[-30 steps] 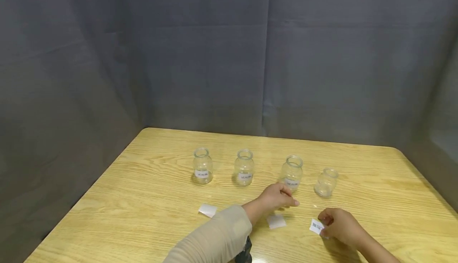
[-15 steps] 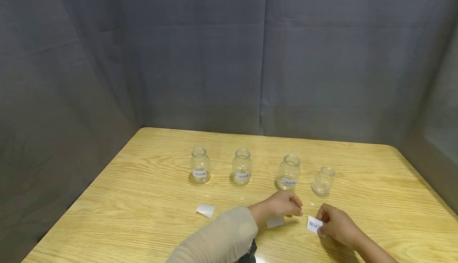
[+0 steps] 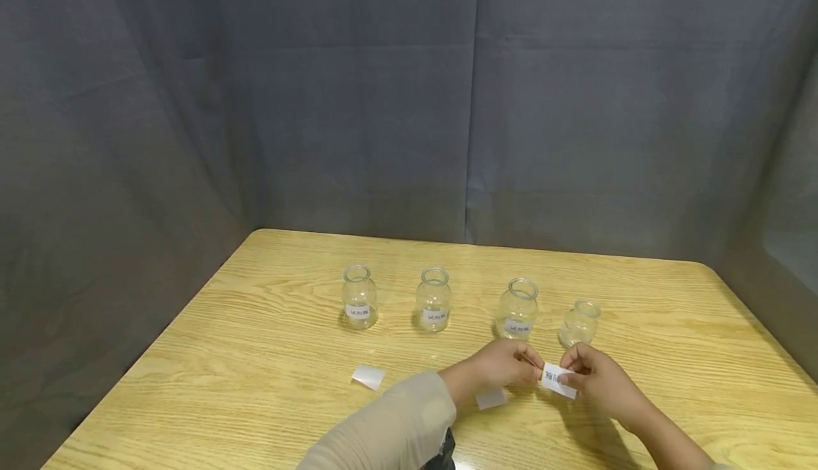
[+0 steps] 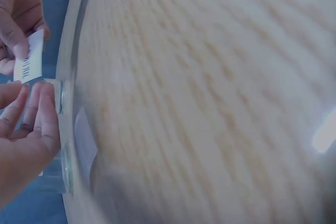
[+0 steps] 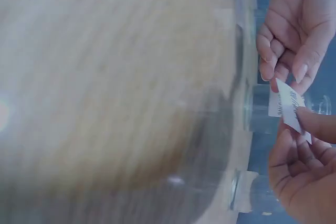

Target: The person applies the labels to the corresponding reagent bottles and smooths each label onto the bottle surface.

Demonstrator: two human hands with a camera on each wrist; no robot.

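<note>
My right hand [image 3: 603, 385] pinches a small white label [image 3: 558, 380] with dark printing between thumb and fingers, held above the table. In the right wrist view the label [image 5: 292, 107] stands tilted, its upper corner right at the fingertips of my left hand [image 5: 296, 30]. The left hand [image 3: 501, 369] has loosely bent fingers; in the left wrist view they come up to the label's edge [image 4: 30, 61]. Just behind the hands stand a small glass jar [image 3: 579, 324] with no label showing and a larger glass jar [image 3: 518, 310] bearing a white printed label.
Two more labelled glass jars, one in the middle [image 3: 434, 299] and one at left [image 3: 360, 298], continue the row. A white paper piece [image 3: 368, 376] lies at left, another paper piece [image 3: 491, 399] beneath my left wrist. Dark curtains [image 3: 358, 115] enclose the wooden table [image 3: 255, 356].
My right hand has lifted the label off the table and carried it left and away from me, up to the left hand. The left hand has shifted slightly to the right.
</note>
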